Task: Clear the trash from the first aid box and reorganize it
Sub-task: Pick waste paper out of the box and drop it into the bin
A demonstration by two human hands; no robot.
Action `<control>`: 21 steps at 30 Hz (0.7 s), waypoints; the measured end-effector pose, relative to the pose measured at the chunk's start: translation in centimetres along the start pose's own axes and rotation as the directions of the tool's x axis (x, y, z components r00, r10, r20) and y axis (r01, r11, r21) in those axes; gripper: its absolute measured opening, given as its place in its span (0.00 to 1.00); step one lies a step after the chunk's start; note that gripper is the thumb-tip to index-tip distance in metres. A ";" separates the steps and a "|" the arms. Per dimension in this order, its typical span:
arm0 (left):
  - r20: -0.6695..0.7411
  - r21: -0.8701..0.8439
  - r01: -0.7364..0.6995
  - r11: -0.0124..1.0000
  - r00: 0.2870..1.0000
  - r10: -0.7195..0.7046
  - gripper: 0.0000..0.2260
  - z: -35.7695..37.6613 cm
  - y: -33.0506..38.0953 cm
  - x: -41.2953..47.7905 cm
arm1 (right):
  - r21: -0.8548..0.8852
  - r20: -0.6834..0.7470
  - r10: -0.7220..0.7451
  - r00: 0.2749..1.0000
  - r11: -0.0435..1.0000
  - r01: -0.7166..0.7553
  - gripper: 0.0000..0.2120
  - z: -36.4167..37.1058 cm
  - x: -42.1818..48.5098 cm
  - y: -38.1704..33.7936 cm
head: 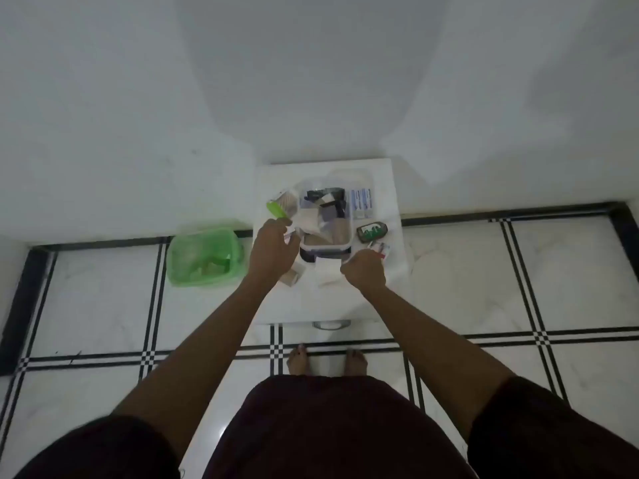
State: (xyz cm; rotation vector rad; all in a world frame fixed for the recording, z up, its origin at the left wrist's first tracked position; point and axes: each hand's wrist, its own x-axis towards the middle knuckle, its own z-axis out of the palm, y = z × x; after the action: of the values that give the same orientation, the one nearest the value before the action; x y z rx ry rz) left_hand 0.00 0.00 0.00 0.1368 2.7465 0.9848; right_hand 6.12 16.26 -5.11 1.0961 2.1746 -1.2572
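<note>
The clear first aid box (345,240) stands open on a small white cabinet top (332,302), filled with dark and pale packets. My left hand (273,248) sits at the box's left edge, fingers curled on a small white-and-red wrapper next to a green tube (276,209). My right hand (364,271) is at the box's front right corner, pinching a small red-and-white packet (380,251). A white paper slip (326,269) lies in front of the box between both hands.
A green bin (204,257) lined with a bag and holding scraps stands on the floor to the left of the cabinet. A blue-printed box (361,202) and a dark green packet (372,231) lie right of the first aid box. White wall behind; tiled floor around.
</note>
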 end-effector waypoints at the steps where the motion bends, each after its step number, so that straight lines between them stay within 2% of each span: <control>1: 0.003 0.002 0.004 1.000 1.000 -0.004 0.15 0.1 0.3 0.7 | 0.066 0.018 0.071 0.997 0.995 -0.072 0.09 0.5 0.9 0.9; 3: 0.020 0.004 0.064 0.998 0.998 -0.064 0.15 0.6 0.6 1.7 | 0.300 0.126 0.279 0.952 0.904 -0.304 0.08 1.5 1.6 2.7; 5: 0.043 -0.013 0.115 0.993 0.993 -0.114 0.15 1.2 0.9 2.6 | 0.505 0.302 0.410 0.861 0.697 -0.509 0.09 2.3 1.8 4.2; 6: 0.054 -0.017 0.138 0.990 0.989 -0.137 0.15 1.6 1.0 2.9 | 0.544 0.357 0.447 0.820 0.614 -0.572 0.08 2.6 1.6 4.5; 8: 0.076 -0.043 0.186 0.982 0.980 -0.183 0.17 2.5 0.9 3.7 | 0.539 0.444 0.483 0.754 0.528 -0.656 0.09 3.5 2.2 4.5; 12: 0.089 -0.082 0.273 0.958 0.960 -0.266 0.22 3.7 0.6 4.7 | 0.567 0.487 0.520 0.701 0.422 -0.707 0.13 5.1 3.1 4.0; 15: 0.102 -0.110 0.350 0.930 0.935 -0.340 0.22 4.3 0.1 5.1 | 0.571 0.441 0.583 0.682 0.404 -0.715 0.13 5.6 3.5 3.6; 16: 0.100 -0.109 0.359 0.927 0.932 -0.349 0.22 4.5 -0.1 5.3 | 0.594 0.439 0.574 0.692 0.393 -0.702 0.13 5.7 3.5 4.0; 19: 0.068 -0.105 0.343 0.933 0.939 -0.338 0.19 4.8 -0.5 5.8 | 0.660 0.491 0.396 0.776 0.413 -0.627 0.06 5.5 2.6 4.2; 21: 0.061 -0.119 0.346 0.931 0.938 -0.341 0.18 4.9 -0.5 5.9 | 0.664 0.477 0.402 0.782 0.419 -0.620 0.04 5.5 2.6 4.0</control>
State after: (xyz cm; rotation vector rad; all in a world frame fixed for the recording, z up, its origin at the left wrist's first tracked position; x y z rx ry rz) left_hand -4.55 3.60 -5.04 -0.3318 2.5389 1.0379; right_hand 7.42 13.82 -11.82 1.6489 0.8379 -1.9488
